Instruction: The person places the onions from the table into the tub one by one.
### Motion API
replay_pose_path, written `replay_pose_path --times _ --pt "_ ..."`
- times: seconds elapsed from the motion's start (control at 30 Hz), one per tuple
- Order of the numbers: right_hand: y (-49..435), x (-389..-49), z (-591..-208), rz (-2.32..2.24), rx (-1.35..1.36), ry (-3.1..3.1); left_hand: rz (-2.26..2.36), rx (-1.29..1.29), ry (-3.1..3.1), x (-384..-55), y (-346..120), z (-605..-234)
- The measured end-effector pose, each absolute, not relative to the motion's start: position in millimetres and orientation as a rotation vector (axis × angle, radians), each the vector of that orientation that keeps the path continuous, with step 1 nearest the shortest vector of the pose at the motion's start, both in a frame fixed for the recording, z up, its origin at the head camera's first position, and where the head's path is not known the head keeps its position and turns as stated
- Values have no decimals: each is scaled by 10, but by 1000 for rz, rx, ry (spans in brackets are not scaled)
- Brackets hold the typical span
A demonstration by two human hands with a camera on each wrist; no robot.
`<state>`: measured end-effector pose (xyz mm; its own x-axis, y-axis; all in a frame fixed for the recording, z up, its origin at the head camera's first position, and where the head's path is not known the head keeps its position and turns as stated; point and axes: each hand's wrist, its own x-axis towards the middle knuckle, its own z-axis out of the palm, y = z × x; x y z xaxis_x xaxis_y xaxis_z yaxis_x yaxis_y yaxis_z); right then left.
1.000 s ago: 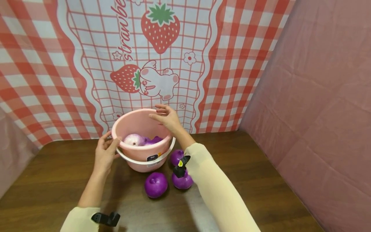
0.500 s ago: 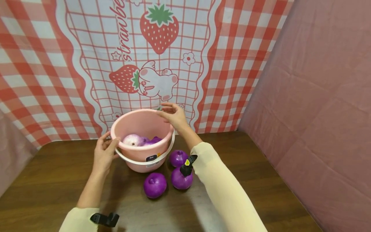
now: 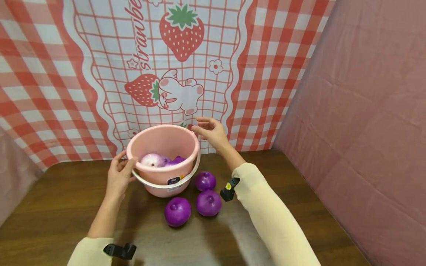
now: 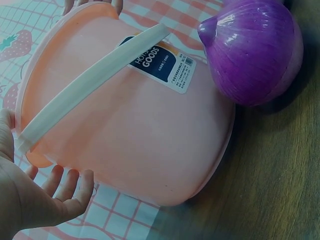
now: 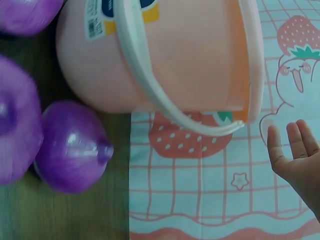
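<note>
A pink bucket [image 3: 158, 178] with a white handle [image 3: 165, 186] stands on the table against the patterned cloth, its mouth facing up and towards me. Inside lie a pale purple-white onion [image 3: 151, 160] and something darker purple [image 3: 175, 161], partly hidden by the rim. My left hand [image 3: 118, 176] holds the bucket's left rim, thumb in front and fingers behind. Just off the right rim, my right hand [image 3: 214, 133] is apart from the bucket, its fingers loose and holding nothing; the right wrist view shows this hand [image 5: 302, 162] over the cloth.
Three purple onions sit on the wooden table [image 3: 283, 207]: one in front [image 3: 178, 211], one to its right [image 3: 208, 203], one behind that [image 3: 205, 181]. A strawberry-print cloth [image 3: 213, 44] hangs behind; a pink sheet [image 3: 359, 92] hangs at the right.
My right hand has moved right, away from above the bucket's right rim. The left hand and the bucket have stayed almost where they were.
</note>
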<state>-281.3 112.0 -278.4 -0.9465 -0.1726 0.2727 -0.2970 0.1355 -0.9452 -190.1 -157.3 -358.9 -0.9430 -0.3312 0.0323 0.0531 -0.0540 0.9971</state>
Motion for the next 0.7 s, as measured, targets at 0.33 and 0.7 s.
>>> replay_pose_path --times 0.33,0.7 --pt "1320 -2800 -2909 1833 451 -2401 -2110 186 -1858 -1950 -1612 -3703" --pt "1558 -2730 -3075 1734 466 -2533 -2112 286 -1938 -1920 -1581 -3586"
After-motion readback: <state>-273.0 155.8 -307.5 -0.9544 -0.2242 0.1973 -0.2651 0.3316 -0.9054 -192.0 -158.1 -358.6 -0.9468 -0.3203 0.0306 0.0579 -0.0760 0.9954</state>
